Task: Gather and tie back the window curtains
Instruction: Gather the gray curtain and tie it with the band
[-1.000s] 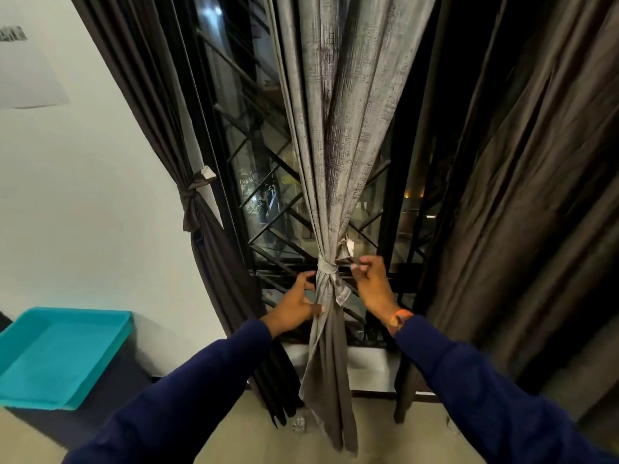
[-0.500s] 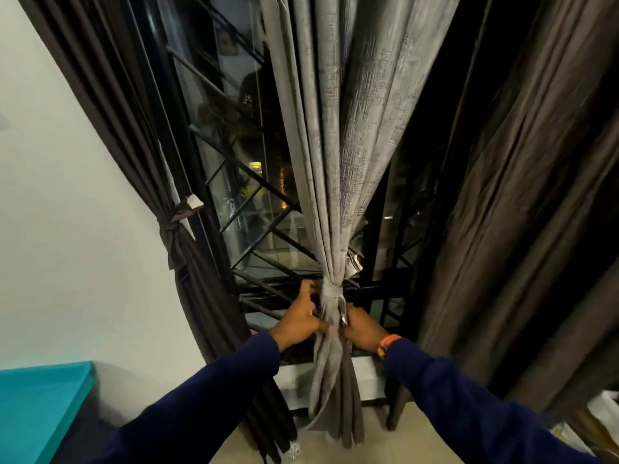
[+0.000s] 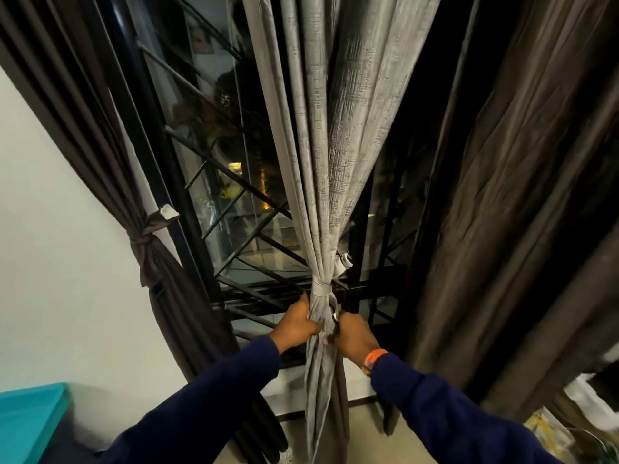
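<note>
Grey curtain [image 3: 321, 162] hangs at the window's middle, cinched by its tie band [image 3: 320, 289]. Just below, the left hand [image 3: 299, 324] and right hand [image 3: 353, 333] both clench the bunched cloth; pulling evenly downward should seat the knot. Black window grille [image 3: 241, 236] sits close behind, brown drapes [image 3: 502, 229] crowd the right.
</note>
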